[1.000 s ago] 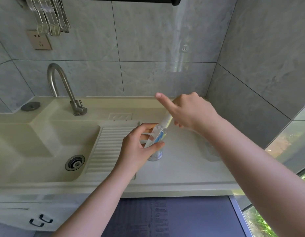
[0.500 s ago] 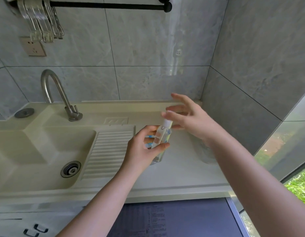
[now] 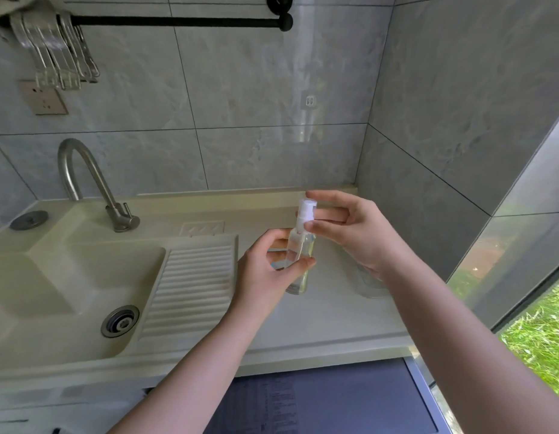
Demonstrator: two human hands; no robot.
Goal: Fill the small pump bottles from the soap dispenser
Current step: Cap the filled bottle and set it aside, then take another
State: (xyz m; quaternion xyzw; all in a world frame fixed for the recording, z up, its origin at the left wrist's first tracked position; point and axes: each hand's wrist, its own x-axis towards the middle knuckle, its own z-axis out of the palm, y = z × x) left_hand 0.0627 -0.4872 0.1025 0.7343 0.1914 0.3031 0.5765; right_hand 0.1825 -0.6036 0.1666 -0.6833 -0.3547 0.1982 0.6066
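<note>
A small clear pump bottle [image 3: 298,256] with a white pump head [image 3: 305,211] is held upright above the counter. My left hand [image 3: 265,274] grips its body between thumb and curled fingers. My right hand [image 3: 350,228] pinches the white pump head at the bottle's neck, thumb in front and index finger behind. A clear container [image 3: 370,281] stands on the counter to the right, mostly hidden under my right wrist. Part of another object with a blue mark shows behind my left hand's fingers; I cannot tell what it is.
The cream counter [image 3: 303,321] has a ribbed drainboard [image 3: 190,280] and a sink basin [image 3: 68,286] with a drain on the left. A curved steel tap [image 3: 93,186] stands behind the basin. Tiled walls close the back and right. Hangers [image 3: 52,51] hang from a black rail.
The bottle has been raised and turned upright from a tilt. My right hand went from a pointing finger, through spread fingers, to pinching the pump head. The camera tilted up slightly.
</note>
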